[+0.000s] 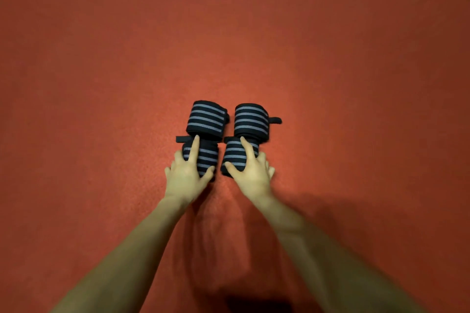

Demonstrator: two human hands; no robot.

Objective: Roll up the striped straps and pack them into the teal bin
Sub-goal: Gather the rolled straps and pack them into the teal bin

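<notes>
My left hand [187, 171] grips near-left rolled strap [203, 157]; my right hand [250, 173] grips near-right rolled strap [235, 155]. Two more rolls [207, 119] just beyond fingertips, on red surface [101, 84].

Four rolled straps, black with grey stripes, lie in a tight square in the middle of the red carpet [101, 84]: far left roll [207, 119], far right roll [251, 121], near left roll [206, 157], near right roll [235, 154].
</notes>
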